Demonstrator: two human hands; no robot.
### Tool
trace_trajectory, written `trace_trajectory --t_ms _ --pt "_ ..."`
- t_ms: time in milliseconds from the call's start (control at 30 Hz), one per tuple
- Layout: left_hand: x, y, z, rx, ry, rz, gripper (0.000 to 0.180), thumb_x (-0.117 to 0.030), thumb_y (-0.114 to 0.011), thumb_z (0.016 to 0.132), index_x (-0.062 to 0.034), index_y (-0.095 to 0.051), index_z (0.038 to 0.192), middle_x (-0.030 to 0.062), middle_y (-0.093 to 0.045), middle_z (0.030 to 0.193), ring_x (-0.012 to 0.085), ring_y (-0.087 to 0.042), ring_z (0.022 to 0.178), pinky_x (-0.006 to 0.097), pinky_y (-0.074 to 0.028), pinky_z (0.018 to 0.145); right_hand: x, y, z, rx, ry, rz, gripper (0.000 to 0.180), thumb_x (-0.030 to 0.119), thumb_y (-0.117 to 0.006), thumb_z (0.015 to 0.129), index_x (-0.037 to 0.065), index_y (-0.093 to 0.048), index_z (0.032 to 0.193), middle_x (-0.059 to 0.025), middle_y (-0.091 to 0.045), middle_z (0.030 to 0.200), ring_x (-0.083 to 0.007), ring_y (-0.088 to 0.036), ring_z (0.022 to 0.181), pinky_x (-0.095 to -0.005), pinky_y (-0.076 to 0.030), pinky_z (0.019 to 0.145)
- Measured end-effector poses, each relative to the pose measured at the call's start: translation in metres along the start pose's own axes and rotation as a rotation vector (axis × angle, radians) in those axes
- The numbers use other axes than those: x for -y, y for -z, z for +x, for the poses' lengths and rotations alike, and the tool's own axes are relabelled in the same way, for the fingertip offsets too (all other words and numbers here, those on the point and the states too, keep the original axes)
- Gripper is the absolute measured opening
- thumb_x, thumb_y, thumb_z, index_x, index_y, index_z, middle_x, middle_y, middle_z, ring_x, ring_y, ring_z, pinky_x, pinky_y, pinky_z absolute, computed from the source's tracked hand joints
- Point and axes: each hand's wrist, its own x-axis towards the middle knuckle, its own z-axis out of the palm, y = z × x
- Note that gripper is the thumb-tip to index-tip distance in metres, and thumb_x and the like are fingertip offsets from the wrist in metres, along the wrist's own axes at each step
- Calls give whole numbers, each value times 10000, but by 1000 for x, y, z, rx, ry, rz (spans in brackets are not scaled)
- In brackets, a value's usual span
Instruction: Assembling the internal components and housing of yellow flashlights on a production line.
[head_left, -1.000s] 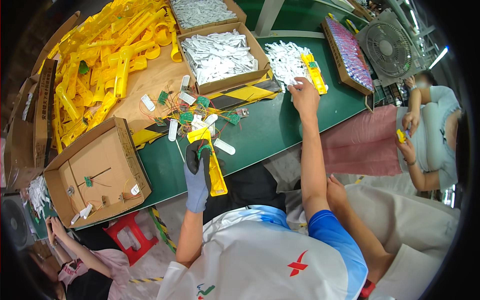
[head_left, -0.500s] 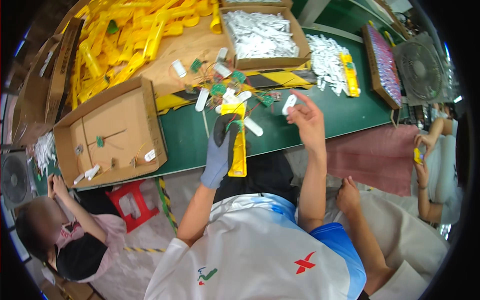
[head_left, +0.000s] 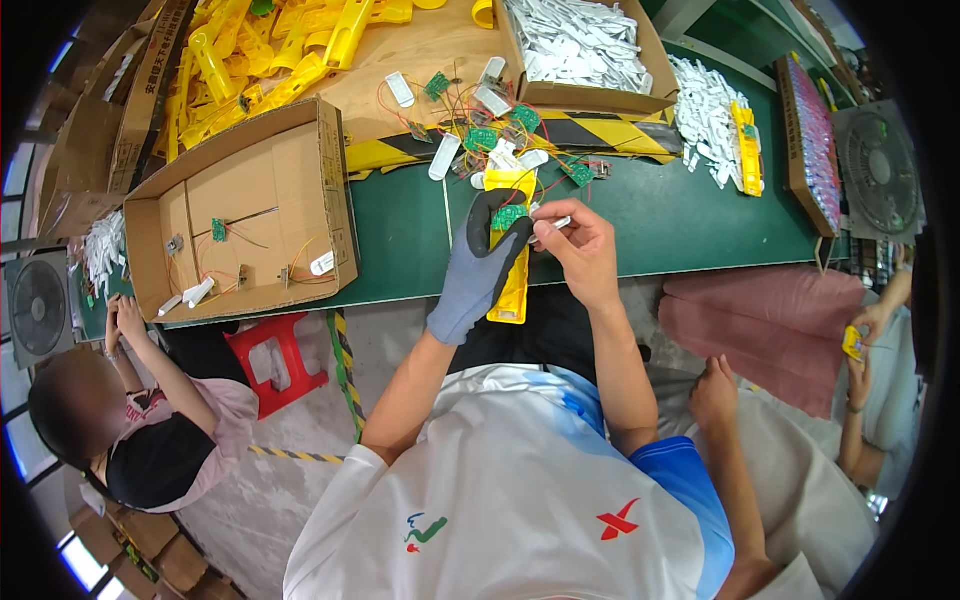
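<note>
My left hand [head_left: 482,262], in a grey-blue glove with dark fingertips, is closed around a long yellow plastic shell [head_left: 512,295]. The shell points away from me, just above the table's near edge. In its hollow, between my gloved thumb and fingers, sits a green circuit board [head_left: 510,217]. My bare right hand [head_left: 583,258] is beside it, thumb and fingertips closed on a small white plastic piece [head_left: 552,229] at the shell's right side. My fingers hide part of that piece. Beyond the shell lies a tangle of wired green boards [head_left: 481,139] and white plastic pieces [head_left: 445,157].
An open cardboard box [head_left: 345,215] with a few parts stands left; yellow shells [head_left: 215,70] are heaped behind it. A carton of white pieces [head_left: 580,45] and a loose white pile [head_left: 708,125] lie at the back right. People sit on both sides.
My right hand has moved left and nearer to the yellow shell, its raised index finger now bent onto the white piece. The left hand keeps its hold. The whole view has shifted slightly.
</note>
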Motion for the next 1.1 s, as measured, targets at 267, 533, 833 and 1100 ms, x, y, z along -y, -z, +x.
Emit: trace_trajectory --t_ms 267,533,833,1100 --pt "-2 -12 -2 -32 -17 -3 346 -31 -629 877 -21 -527 1207 71 -591 1046 103 -548 907 257 -471 773 6 -10 -3 -318 -55 73 425 -47 -730 793 -24 -556 1180 -70 -669 906 -101 -647 824 -226 -530 780" --pt "15 -5 -6 -223 -39 77 398 -24 -666 844 -12 -542 1222 83 -606 1107 173 -579 990 288 -476 853 -1 -18 -6 -323 -92 184 377 3 -675 858 -26 -601 1227 -70 -683 986 -92 -635 852 -241 -522 784" --pt "3 -22 -7 -97 -178 225 306 -170 -437 999 7 -514 1236 117 -583 1114 184 -544 1002 311 -434 866 16 5 -14 -166 -163 -95 343 67 -719 837 -70 -633 1139 -115 -696 941 -120 -658 836 -265 -531 788" --pt "8 -19 -9 -94 -138 275 354 7 -439 905 26 -488 1255 182 -591 1153 278 -585 1054 372 -450 902 16 3 -15 -161 -172 -140 377 45 -717 824 -79 -618 1166 -159 -704 997 -165 -675 892 -294 -536 819"
